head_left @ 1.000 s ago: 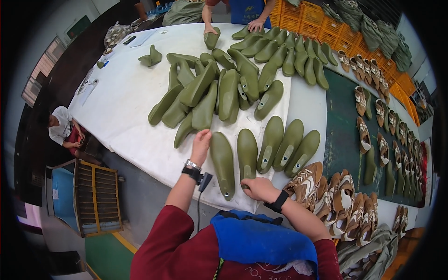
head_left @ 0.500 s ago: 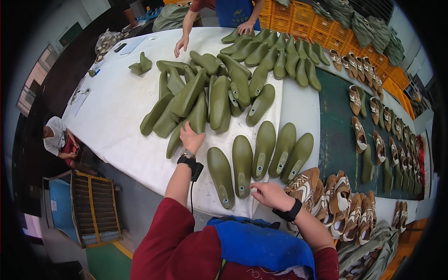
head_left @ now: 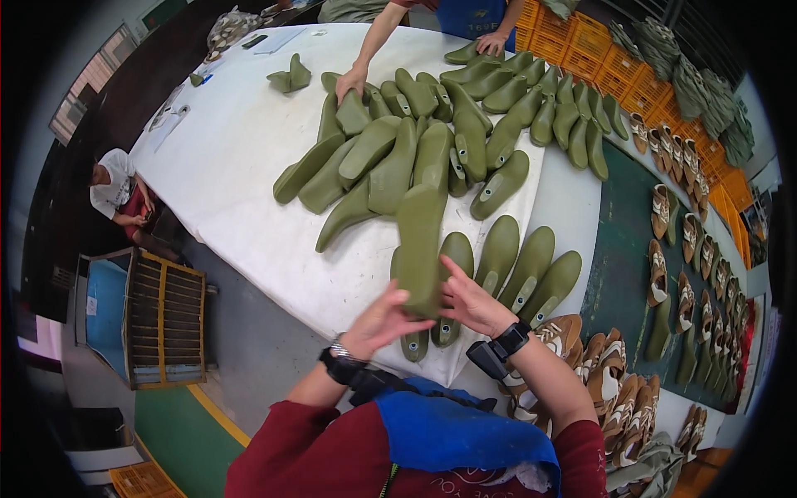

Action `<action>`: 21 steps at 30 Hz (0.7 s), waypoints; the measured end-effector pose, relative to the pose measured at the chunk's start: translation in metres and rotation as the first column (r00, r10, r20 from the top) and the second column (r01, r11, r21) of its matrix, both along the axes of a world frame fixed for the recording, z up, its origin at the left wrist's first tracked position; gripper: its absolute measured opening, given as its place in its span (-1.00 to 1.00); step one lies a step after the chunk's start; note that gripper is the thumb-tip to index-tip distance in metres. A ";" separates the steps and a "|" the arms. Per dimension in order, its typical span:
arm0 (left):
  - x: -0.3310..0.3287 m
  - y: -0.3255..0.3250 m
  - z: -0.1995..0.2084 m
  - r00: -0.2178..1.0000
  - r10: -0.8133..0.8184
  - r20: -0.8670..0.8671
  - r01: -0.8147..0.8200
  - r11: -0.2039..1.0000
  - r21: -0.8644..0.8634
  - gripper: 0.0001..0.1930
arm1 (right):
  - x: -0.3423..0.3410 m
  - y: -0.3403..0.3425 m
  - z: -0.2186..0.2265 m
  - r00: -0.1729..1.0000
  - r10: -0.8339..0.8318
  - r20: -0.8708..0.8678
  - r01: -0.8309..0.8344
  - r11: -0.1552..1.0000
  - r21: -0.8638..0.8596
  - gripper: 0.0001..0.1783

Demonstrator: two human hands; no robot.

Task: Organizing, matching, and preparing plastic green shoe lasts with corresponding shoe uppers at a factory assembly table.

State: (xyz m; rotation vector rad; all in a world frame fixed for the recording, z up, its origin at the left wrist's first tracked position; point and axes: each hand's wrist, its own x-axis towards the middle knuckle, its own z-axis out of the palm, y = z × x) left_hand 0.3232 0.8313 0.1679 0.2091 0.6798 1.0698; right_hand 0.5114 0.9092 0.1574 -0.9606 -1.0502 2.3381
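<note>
I hold one olive-green shoe last (head_left: pixel 420 245) up between both hands, above the near edge of the white table (head_left: pixel 224 166). My left hand (head_left: pixel 378 319) grips its lower left side and my right hand (head_left: pixel 466 300) its lower right side. Under it, a row of several green lasts (head_left: pixel 519 266) lies side by side at the table edge. A loose heap of the same lasts (head_left: pixel 390 158) covers the middle of the table.
Across the table another person's hands (head_left: pixel 352 81) rest on the lasts near a far row (head_left: pixel 540 108). Brown shoe uppers (head_left: pixel 610 373) lie at my right and on a dark mat (head_left: pixel 623 274). Orange crates (head_left: pixel 598 50) stand behind. A seated person (head_left: pixel 116 195) and a slatted cart (head_left: pixel 162 315) are left.
My left hand lifted a last from the heap and my right hand came up off the near row; both now hold it raised toward me.
</note>
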 end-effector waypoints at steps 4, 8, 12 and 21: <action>0.057 0.025 0.016 0.971 -0.130 -0.200 0.147 0.986 0.074 -0.43 | 0.034 0.020 -0.008 0.937 -0.125 -0.328 0.021 0.953 -0.303 -0.35; 0.069 0.045 0.009 0.885 -0.258 -0.388 0.348 0.920 0.181 -0.53 | 0.068 0.030 0.020 0.968 -0.113 -0.222 0.113 0.993 -0.015 -0.20; 0.062 0.083 0.005 0.486 -0.055 -0.872 0.676 0.656 0.335 -0.53 | 0.101 0.032 -0.003 0.934 -0.221 -0.282 0.173 0.968 -0.183 -0.23; -0.214 0.066 -0.130 -0.385 0.182 -0.905 0.135 0.981 0.140 -0.39 | 0.174 0.094 0.000 0.874 -0.487 -0.003 0.483 0.868 -0.113 -0.38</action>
